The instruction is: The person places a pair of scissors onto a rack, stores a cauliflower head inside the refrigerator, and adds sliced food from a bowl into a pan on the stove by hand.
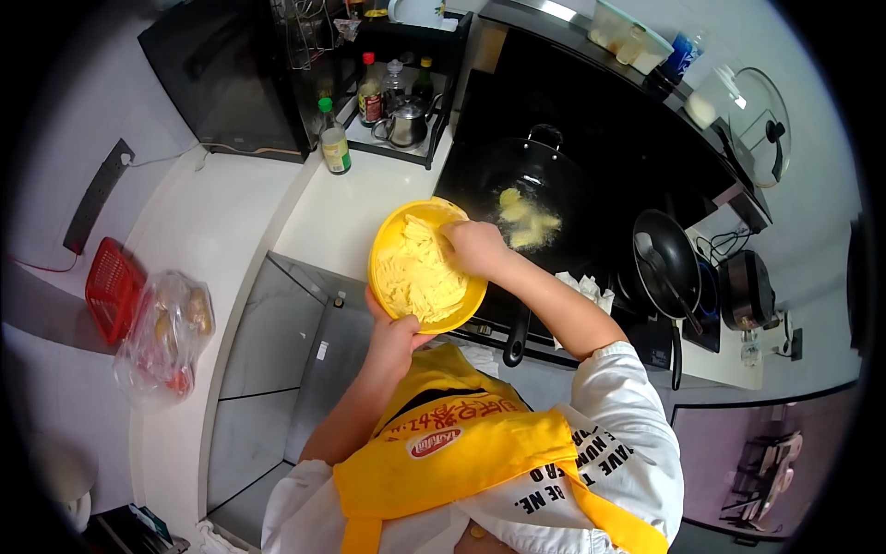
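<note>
My left hand point(392, 334) grips the near side of a yellow bowl point(377, 270), thumb over the rim and fingers underneath. Pale yellow strips point(420, 275), which look coated in batter or flour, fill the bowl. My right hand point(475, 249) reaches over the bowl's right rim, its fingers curled down at the strips; the fingertips are partly hidden. Just beyond it, a black wok point(563, 175) sits on the stove with several yellow pieces point(528, 222) in bubbling oil. The wok's long handle point(519, 337) points toward me.
A frying pan point(666, 254) holding a spatula stands right of the wok. White crumpled cloth or paper point(588, 291) lies between them. A green-capped bottle point(334, 138) and a condiment rack point(432, 152) stand behind the bowl. Left are a red basket point(113, 291) and a plastic bag point(171, 337).
</note>
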The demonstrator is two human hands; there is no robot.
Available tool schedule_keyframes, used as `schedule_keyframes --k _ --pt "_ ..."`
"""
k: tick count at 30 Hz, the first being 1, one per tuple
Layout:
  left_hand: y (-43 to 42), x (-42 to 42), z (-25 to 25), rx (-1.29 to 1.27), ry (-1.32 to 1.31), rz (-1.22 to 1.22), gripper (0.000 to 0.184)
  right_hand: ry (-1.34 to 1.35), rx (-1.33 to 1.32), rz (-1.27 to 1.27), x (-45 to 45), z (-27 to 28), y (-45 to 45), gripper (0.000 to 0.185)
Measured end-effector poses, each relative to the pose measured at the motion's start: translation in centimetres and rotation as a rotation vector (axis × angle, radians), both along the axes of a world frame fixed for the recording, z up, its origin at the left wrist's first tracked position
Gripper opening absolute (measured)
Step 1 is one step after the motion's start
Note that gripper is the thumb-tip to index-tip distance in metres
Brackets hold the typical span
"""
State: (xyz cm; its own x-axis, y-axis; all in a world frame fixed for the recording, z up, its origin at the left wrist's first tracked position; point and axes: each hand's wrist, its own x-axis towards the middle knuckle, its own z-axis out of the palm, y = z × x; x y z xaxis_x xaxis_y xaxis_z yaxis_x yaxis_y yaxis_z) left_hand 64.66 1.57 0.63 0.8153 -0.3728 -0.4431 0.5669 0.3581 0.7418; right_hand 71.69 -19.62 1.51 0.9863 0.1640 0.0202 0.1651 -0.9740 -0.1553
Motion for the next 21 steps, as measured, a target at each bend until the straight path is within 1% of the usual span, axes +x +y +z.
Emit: schedule_keyframes --k 2,5,6,8,9,11,12,15,16,18,20,21 --pt "0.0 -0.1 0.0 -0.022 0.010 -0.026 0.091 0.055 0.018 -0.049 0.3 -0.6 -0.8 0.029" --pt "-0.4 -0.3 0.1 -0.018 -0.023 -0.046 0.095 0.047 0.088 -0.117 -0.6 1.2 -0.3 0.029" --pt "-0.5 -0.3 0.0 -0.020 -0.018 -0.046 0.095 0.044 0.086 -0.121 -0.4 0.8 -0.5 0.029" --pt "-0.5 -0.2 0.0 -0.021 -0.014 -0.048 0.095 0.068 -0.049 -0.139 0.1 -0.6 -0.9 0.027" --pt "-0.4 -0.2 0.1 -0.019 -0.005 -0.051 0.094 0.067 -0.049 -0.139 -0.1 -0.2 -1.0 0.027" --pt "-0.3 0.0 0.2 -0.017 0.003 -0.050 0.093 -0.029 0.105 -0.123 -0.5 0.8 -1.4 0.024" --pt "-0.3 0.0 0.2 -0.034 0.011 -0.048 0.091 -0.028 0.105 -0.122 -0.6 1.1 -1.5 0.024" --pt "-0.1 0.2 -0.1 -0.055 0.031 -0.048 0.089 -0.166 0.242 -0.125 -0.5 2.0 -2.0 0.020" --pt "-0.1 0.3 -0.1 -0.060 0.043 -0.051 0.088 -0.166 0.242 -0.122 -0.4 2.4 -2.6 0.020" --pt "0.1 0.2 0.1 -0.064 0.061 -0.043 0.088 -0.303 0.501 -0.259 -0.3 3.0 -4.2 0.018" --pt "0.5 0.2 0.0 -0.069 0.080 -0.033 0.088 -0.306 0.481 -0.360 0.2 2.0 -7.5 0.018" --pt "0.6 0.3 -0.3 -0.063 0.081 -0.025 0.088 -0.241 0.412 -0.404 0.5 0.6 -9.7 0.020"
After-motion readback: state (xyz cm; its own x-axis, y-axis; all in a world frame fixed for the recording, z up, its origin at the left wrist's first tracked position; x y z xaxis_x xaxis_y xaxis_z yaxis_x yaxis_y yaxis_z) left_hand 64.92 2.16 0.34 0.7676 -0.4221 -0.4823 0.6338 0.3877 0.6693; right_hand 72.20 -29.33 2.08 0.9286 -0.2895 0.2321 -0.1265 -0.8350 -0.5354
